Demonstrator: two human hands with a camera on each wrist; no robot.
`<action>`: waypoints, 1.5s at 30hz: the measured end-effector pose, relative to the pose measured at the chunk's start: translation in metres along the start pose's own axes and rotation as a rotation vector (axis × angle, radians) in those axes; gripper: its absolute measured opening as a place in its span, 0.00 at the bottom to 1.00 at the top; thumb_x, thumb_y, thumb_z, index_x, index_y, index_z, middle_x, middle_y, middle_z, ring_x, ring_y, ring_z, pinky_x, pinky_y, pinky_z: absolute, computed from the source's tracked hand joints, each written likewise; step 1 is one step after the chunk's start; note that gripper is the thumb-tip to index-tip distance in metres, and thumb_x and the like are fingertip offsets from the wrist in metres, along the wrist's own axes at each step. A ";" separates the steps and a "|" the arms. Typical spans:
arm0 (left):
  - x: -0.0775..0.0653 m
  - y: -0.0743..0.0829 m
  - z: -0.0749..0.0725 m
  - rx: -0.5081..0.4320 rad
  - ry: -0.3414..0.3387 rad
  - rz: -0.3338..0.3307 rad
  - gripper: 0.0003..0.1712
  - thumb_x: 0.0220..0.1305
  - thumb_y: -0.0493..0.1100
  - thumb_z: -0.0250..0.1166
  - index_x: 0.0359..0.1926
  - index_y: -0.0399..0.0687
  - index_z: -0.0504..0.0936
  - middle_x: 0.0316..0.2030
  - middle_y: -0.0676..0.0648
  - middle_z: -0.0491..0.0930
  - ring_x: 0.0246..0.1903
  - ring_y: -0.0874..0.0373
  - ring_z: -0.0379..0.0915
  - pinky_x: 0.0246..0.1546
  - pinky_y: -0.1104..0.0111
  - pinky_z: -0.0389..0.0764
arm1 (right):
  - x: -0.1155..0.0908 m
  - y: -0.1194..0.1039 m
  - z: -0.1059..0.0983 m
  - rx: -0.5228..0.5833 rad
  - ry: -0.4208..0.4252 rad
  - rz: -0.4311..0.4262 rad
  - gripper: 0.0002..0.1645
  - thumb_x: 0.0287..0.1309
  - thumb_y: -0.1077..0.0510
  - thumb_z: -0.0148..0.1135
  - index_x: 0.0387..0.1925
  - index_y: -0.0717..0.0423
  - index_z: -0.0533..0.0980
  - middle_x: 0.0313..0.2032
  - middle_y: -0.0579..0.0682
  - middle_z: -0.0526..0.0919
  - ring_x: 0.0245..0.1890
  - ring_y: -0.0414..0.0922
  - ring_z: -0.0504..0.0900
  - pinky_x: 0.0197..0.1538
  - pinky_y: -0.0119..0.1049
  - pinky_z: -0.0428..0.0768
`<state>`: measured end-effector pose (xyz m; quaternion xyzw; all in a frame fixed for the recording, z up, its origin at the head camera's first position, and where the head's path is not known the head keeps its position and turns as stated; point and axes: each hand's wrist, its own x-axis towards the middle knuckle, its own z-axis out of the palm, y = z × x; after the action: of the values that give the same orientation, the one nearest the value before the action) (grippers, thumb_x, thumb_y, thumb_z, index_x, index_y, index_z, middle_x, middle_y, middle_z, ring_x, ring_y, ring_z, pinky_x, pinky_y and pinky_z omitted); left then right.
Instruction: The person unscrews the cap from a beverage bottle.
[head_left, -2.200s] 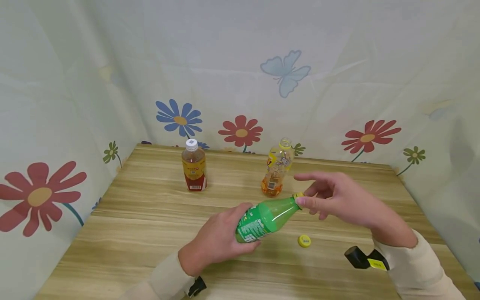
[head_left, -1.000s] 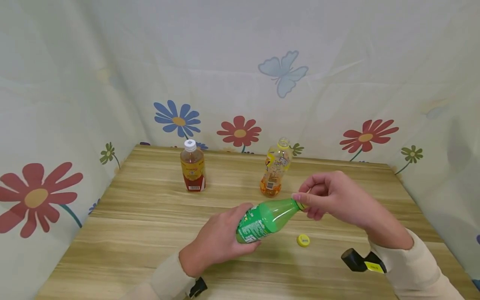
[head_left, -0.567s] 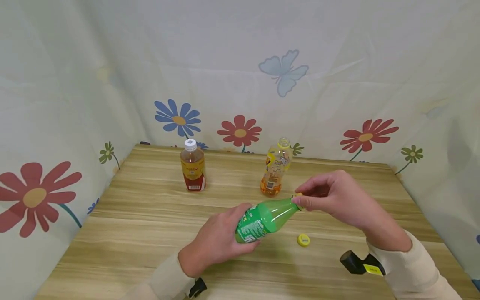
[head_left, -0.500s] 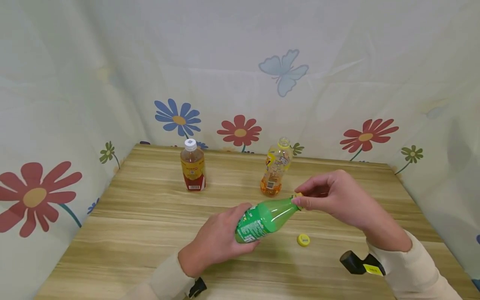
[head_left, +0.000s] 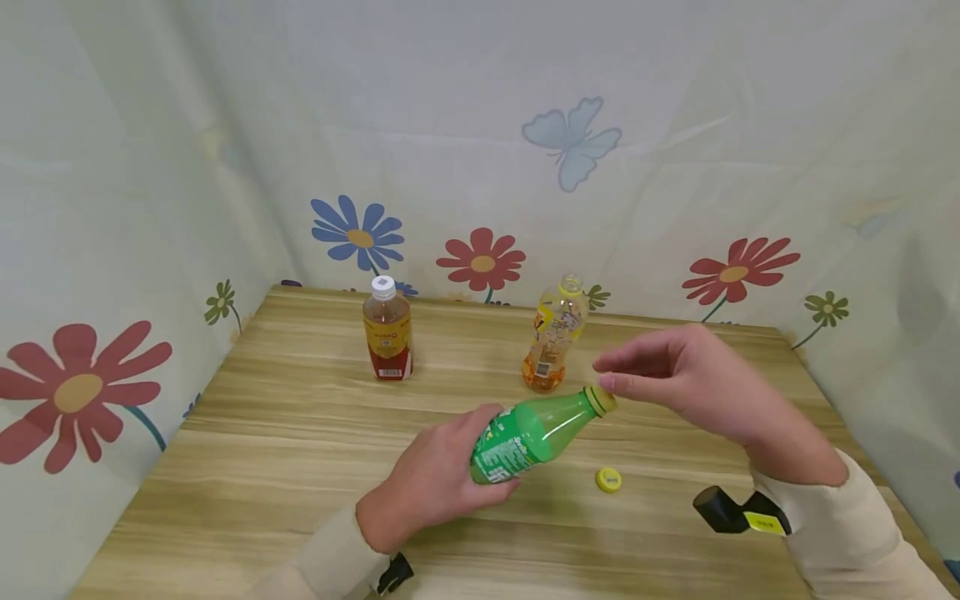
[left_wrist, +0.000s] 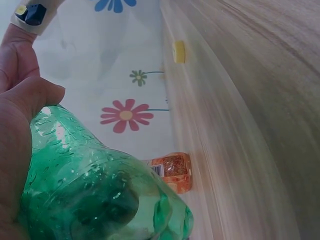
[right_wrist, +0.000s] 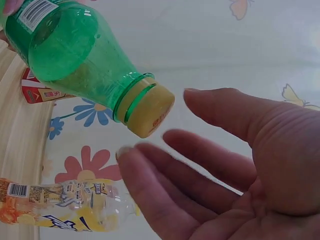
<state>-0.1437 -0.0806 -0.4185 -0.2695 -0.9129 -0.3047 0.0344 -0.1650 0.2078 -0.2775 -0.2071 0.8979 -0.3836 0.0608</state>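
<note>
Green bottle (head_left: pixel 528 433): translucent green plastic, ribbed and dimpled near the base, white-and-green printed label, smooth shoulder tapering to a threaded neck. Yellow cap (head_left: pixel 601 399) sits on the neck; in the right wrist view it is a short, flat-topped cylinder with faint red print on its side. The bottle is off the counter, tilted, neck pointing up and to the right.

My left hand (head_left: pixel 431 483) wraps the lower body of the green bottle, thumb and fingers curled round the label end. My right hand (head_left: pixel 693 387) is spread loosely, fingers (right_wrist: pixel 150 185) nearly straight, palm toward the cap; the fingertips lie just beside the cap, holding nothing. Whether a fingertip grazes the cap I cannot tell.

A loose yellow cap (head_left: pixel 608 480), a small flat disc, lies on the counter (head_left: pixel 285 433) near and right of the bottle. At the far side stand two upright bottles: an amber tea bottle (head_left: pixel 387 329) with a white cap and red-yellow label on the left, and an uncapped clear bottle (head_left: pixel 553 337) with yellow print and a little orange liquid at the bottom, just left of my right hand.

The counter is pale wood-grain laminate, matte. Cloth printed with flowers and a butterfly (head_left: pixel 572 143) hangs along its left, far and right sides.
</note>
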 end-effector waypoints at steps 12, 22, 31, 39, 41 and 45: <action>0.001 0.001 -0.002 0.008 -0.035 -0.008 0.44 0.55 0.63 0.75 0.67 0.54 0.69 0.49 0.54 0.83 0.39 0.64 0.79 0.38 0.72 0.81 | -0.001 0.007 0.001 0.117 -0.069 -0.027 0.12 0.58 0.58 0.75 0.43 0.57 0.88 0.40 0.51 0.91 0.36 0.39 0.89 0.40 0.34 0.86; 0.003 0.002 -0.005 -0.019 -0.054 -0.023 0.43 0.55 0.62 0.76 0.67 0.54 0.70 0.48 0.54 0.83 0.39 0.65 0.79 0.38 0.73 0.81 | 0.000 0.007 0.002 0.175 -0.096 -0.078 0.14 0.56 0.61 0.76 0.45 0.58 0.87 0.41 0.52 0.91 0.37 0.40 0.90 0.40 0.36 0.87; 0.002 0.000 -0.004 -0.014 -0.052 -0.023 0.44 0.55 0.62 0.75 0.67 0.55 0.70 0.48 0.55 0.83 0.39 0.65 0.78 0.38 0.72 0.81 | -0.002 0.009 0.004 0.184 -0.100 -0.128 0.19 0.56 0.62 0.75 0.50 0.60 0.85 0.48 0.58 0.89 0.41 0.40 0.90 0.42 0.35 0.87; 0.002 -0.001 -0.003 0.027 -0.037 -0.016 0.44 0.54 0.64 0.75 0.67 0.55 0.69 0.49 0.55 0.83 0.39 0.65 0.78 0.38 0.71 0.81 | -0.003 0.007 0.002 0.121 -0.038 0.053 0.19 0.64 0.51 0.70 0.51 0.59 0.84 0.41 0.54 0.90 0.36 0.45 0.90 0.41 0.37 0.88; 0.002 -0.001 -0.003 0.031 -0.037 -0.017 0.44 0.55 0.64 0.75 0.67 0.55 0.69 0.49 0.55 0.83 0.39 0.65 0.78 0.38 0.71 0.81 | -0.002 0.007 0.002 0.152 -0.070 0.082 0.19 0.63 0.51 0.71 0.49 0.61 0.84 0.37 0.56 0.89 0.34 0.48 0.90 0.40 0.39 0.88; 0.002 0.000 -0.003 0.036 -0.041 -0.018 0.44 0.55 0.64 0.75 0.67 0.54 0.69 0.50 0.54 0.83 0.40 0.64 0.79 0.39 0.70 0.81 | 0.000 0.009 0.002 0.166 -0.112 0.087 0.18 0.60 0.52 0.74 0.45 0.61 0.86 0.34 0.54 0.89 0.33 0.48 0.90 0.39 0.39 0.88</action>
<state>-0.1455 -0.0814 -0.4156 -0.2670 -0.9211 -0.2828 0.0177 -0.1670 0.2116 -0.2853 -0.1833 0.8663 -0.4417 0.1444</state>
